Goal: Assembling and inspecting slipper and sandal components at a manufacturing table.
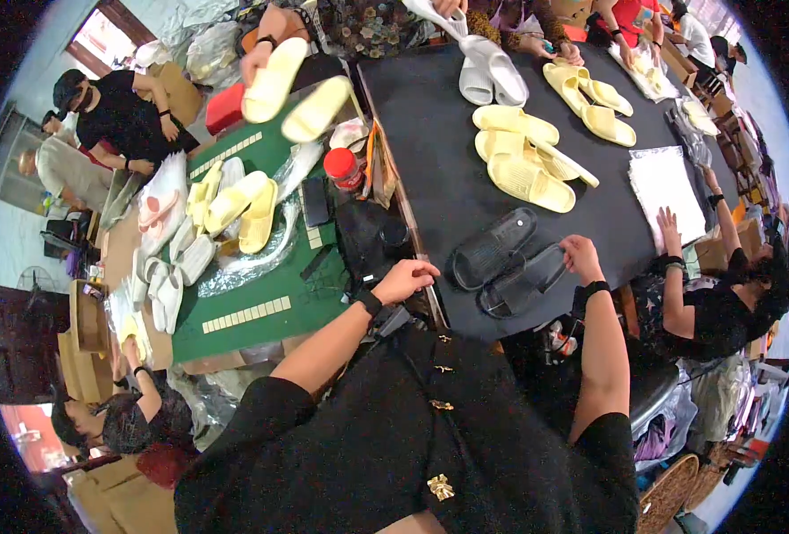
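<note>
Two black slippers lie on the dark table in front of me. The farther black slipper [492, 249] is beside the nearer black slipper [523, 283]. My right hand [581, 258] is closed at the heel end of the nearer one, its fingertips against the sole. My left hand [406, 281] rests by the table's edge, holding nothing, with its fingers loosely stretched toward the black slippers. Beyond them sits a cluster of yellow slippers [528, 173], partly stacked on one another.
A green mat [252, 334] to the left bears yellow, white and grey slippers, clear plastic and a red-lidded jar [343, 169]. Across from me a person's hand holds a yellow slipper [275, 80]. Farther right lie white sheets [670, 200], with another person's hand on them.
</note>
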`<state>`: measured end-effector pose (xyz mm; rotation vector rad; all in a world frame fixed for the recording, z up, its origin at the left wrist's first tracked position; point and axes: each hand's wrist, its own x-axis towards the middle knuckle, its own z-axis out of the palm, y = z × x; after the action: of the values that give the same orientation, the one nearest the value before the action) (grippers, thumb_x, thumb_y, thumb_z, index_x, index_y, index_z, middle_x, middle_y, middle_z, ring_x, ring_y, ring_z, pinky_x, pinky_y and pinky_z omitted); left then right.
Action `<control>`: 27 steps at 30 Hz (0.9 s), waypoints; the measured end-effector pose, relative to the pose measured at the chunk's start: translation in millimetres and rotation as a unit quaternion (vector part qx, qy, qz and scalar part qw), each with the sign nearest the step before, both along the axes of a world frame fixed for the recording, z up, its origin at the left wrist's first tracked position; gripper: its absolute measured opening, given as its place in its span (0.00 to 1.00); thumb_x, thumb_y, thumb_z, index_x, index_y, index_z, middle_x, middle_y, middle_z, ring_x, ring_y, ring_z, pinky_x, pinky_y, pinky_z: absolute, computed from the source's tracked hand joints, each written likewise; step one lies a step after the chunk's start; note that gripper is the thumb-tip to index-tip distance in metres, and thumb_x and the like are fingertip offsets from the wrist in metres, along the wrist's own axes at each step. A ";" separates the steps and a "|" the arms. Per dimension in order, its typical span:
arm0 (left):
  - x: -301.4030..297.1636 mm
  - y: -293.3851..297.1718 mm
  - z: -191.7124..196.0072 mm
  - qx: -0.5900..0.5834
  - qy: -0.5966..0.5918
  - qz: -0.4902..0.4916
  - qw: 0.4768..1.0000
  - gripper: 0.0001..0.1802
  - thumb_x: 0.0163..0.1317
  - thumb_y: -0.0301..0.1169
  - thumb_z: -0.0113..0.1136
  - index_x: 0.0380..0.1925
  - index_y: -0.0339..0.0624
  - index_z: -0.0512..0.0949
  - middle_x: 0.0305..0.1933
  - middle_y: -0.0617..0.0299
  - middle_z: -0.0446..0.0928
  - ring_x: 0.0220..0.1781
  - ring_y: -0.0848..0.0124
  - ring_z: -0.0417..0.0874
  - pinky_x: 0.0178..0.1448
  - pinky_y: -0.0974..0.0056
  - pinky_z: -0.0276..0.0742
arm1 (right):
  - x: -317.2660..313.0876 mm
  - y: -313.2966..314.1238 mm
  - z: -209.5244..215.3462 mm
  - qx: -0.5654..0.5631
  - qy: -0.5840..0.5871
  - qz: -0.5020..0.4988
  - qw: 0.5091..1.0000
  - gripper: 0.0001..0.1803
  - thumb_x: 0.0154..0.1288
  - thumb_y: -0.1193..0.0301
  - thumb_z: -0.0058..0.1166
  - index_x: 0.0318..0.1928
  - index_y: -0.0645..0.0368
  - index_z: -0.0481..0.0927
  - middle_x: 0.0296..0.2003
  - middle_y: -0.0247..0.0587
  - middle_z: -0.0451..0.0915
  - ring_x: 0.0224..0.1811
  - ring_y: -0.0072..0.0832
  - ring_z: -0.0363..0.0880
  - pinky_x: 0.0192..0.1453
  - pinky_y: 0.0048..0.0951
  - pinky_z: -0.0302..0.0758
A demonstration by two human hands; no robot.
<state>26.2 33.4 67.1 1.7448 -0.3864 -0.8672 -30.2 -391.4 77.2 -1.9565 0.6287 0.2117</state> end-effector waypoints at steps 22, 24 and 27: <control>1.9 -60.2 -26.8 0.160 -0.239 -0.017 0.958 0.12 0.54 0.35 0.59 0.36 0.41 0.81 0.30 0.52 0.81 0.32 0.58 0.83 0.41 0.58 0.77 | 1.3 55.9 -36.2 0.051 0.063 0.112 0.990 0.10 0.63 0.72 0.47 0.29 0.64 0.76 0.19 0.34 0.74 0.20 0.21 0.73 0.22 0.22 0.70; -2.1 -69.7 -39.2 0.170 -0.250 -0.013 0.953 0.13 0.52 0.37 0.61 0.35 0.42 0.81 0.31 0.49 0.81 0.33 0.55 0.82 0.42 0.56 0.77 | 1.6 62.0 -31.5 0.026 0.041 0.120 0.992 0.11 0.62 0.70 0.48 0.28 0.64 0.76 0.19 0.37 0.75 0.19 0.23 0.74 0.22 0.25 0.72; -7.6 -85.6 -36.1 0.189 -0.262 -0.033 0.946 0.10 0.51 0.34 0.62 0.30 0.40 0.81 0.29 0.49 0.80 0.35 0.52 0.81 0.41 0.51 0.76 | -2.9 61.9 -33.1 0.033 0.061 0.100 0.993 0.11 0.63 0.69 0.47 0.27 0.63 0.75 0.18 0.31 0.70 0.19 0.20 0.68 0.22 0.22 0.67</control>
<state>18.5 -52.2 31.0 2.3358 -0.6616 -0.5308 -33.1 -329.5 44.1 -1.9521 0.4965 0.4729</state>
